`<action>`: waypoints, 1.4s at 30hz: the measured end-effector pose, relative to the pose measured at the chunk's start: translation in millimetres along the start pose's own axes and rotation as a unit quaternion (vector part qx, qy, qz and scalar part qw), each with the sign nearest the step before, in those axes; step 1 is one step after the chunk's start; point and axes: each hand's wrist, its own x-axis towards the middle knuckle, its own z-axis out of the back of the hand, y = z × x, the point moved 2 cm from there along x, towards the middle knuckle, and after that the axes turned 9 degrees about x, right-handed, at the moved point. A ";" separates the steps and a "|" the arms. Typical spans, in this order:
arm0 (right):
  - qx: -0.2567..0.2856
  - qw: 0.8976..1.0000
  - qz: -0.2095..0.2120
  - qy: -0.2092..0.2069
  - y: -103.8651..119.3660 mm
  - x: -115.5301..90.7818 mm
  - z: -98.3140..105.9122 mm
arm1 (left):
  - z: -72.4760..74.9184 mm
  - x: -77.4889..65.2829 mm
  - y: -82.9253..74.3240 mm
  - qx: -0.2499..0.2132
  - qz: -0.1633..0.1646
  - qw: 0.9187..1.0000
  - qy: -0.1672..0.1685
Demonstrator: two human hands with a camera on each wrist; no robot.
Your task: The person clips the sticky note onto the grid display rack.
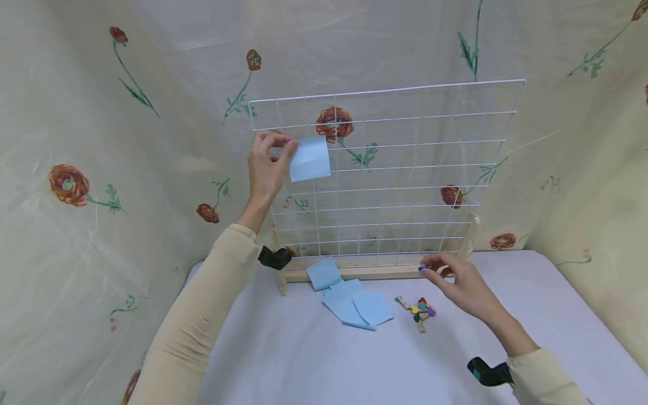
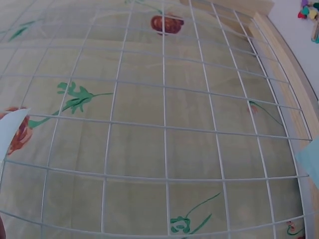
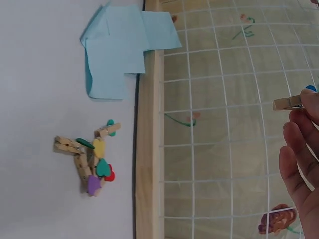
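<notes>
Plainly square blue paper (image 1: 310, 160) pinched by left fingers (image 1: 266, 143), wooden clothespin (image 3: 286, 103) by right fingers (image 3: 305, 137).

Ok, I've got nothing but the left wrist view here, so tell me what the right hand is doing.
Observer: The right hand pinches a blue-decorated clothespin between thumb and finger.
Operator: Noted. Now give me the other side.
Observer: In the head view, the left hand pinches a blue sheet by its upper left corner, in front of the upper left part of the wire grid.
Operator: I catch only a sliver of that. Tell me what lies below.
Observer: More blue sheets lie overlapping on the white table, left of a cluster of clothespins.
</notes>
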 end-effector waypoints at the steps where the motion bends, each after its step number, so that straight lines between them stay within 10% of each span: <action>1: -0.003 1.000 0.004 -0.001 0.4 2.2 1.5 | -0.4 0.2 0.1 0.000 -0.001 1.000 0.000; 42: -0.036 0.994 0.105 0.000 42.5 89.0 16.9 | -10.7 11.8 0.2 -0.037 0.043 0.998 0.030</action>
